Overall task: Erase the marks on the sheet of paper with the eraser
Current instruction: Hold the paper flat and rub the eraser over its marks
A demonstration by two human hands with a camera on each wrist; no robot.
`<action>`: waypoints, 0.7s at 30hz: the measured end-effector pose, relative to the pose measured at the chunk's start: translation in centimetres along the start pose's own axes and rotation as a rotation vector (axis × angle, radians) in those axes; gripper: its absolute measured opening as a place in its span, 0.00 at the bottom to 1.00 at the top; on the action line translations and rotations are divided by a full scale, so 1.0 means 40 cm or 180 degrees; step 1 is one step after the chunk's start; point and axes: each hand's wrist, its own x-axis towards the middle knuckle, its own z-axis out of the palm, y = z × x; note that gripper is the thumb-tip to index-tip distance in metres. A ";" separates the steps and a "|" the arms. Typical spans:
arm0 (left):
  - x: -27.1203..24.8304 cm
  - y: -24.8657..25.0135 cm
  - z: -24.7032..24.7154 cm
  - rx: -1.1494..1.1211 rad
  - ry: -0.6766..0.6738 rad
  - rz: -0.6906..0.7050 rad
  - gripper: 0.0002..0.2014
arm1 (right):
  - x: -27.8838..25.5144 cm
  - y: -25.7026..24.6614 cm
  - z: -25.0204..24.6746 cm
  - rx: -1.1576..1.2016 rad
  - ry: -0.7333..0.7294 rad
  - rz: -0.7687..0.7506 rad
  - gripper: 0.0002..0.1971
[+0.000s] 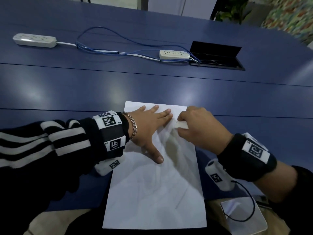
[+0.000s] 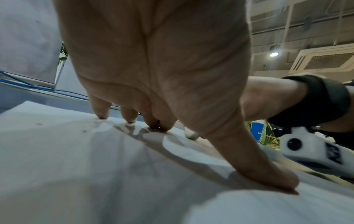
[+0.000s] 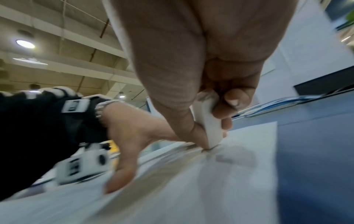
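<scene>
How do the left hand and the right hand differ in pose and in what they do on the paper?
The left hand lies flat with fingers spread and straight, while the right hand has curled fingers. The left hand holds nothing and presses the sheet of paper; the right hand pinches the white eraser, whose tip touches the sheet. Both are at the sheet's far end.

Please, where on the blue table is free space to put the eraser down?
Bare table lies right of the sheet of paper, and a wide band between the paper and the power strips. Crowded: the paper's top, under the left hand and the right hand.
</scene>
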 end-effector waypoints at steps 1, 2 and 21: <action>0.001 0.002 0.001 0.0019 0.0005 -0.0014 0.80 | -0.012 -0.022 0.005 -0.0054 -0.0004 -0.0130 0.15; 0.002 0.004 0.002 0.0058 0.0006 -0.0031 0.81 | -0.028 -0.048 0.011 -0.0070 -0.0035 -0.0326 0.14; 0.005 0.004 0.005 0.0145 -0.0129 -0.0133 0.80 | 0.000 -0.021 -0.013 -0.0119 -0.0116 -0.0196 0.13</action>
